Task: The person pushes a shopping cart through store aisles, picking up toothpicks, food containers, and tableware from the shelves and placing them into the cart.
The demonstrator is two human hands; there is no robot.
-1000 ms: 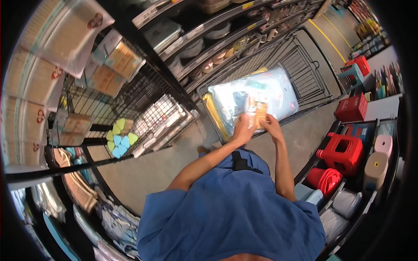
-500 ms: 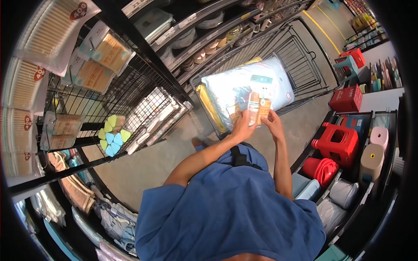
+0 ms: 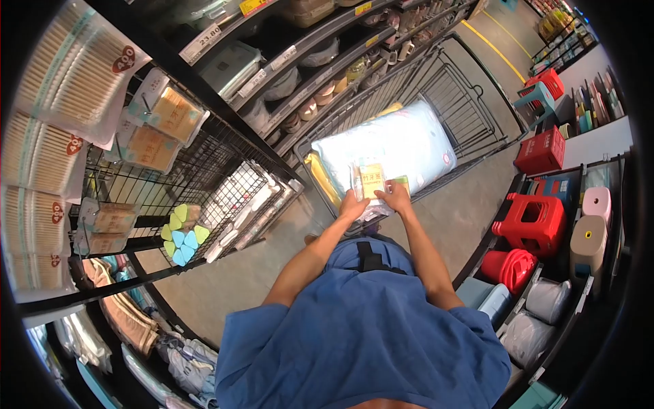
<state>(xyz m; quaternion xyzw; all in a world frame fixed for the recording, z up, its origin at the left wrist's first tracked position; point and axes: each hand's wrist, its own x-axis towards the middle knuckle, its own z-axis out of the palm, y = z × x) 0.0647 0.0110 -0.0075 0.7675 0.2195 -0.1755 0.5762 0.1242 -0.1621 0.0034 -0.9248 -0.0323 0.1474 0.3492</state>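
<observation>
Shifted leftward since earlier, both hands (image 3: 352,205) grip small packets (image 3: 372,178) before a pale blue bundle (image 3: 409,140).

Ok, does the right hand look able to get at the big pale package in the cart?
Probably yes: the right hand is close by, and most of the pale package lies uncovered in the cart. It may first have to let go of the packet it has hold of.
</observation>
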